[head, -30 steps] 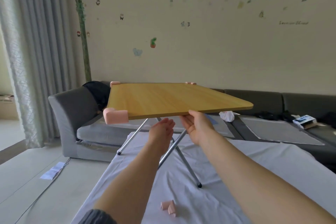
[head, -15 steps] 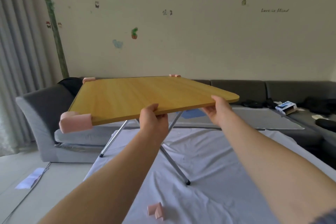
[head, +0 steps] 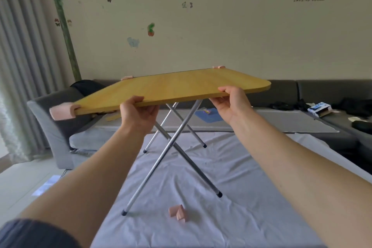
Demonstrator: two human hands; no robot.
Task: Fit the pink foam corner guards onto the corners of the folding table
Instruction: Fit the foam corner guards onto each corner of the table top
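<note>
Now we grip the near edge of the folding table with both hands, left hand and right hand, fingers curled under and thumbs on top, three corners capped; next, we judge, comes bringing the bare right corner within reach for the loose pink guard on the bed sheet.

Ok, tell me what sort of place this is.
Most likely a home living room: a grey sofa runs along the back, a curtain hangs at the left, and decals of plants and butterflies dot the wall. Both hands grip a folding table standing on a white sheet.
</note>
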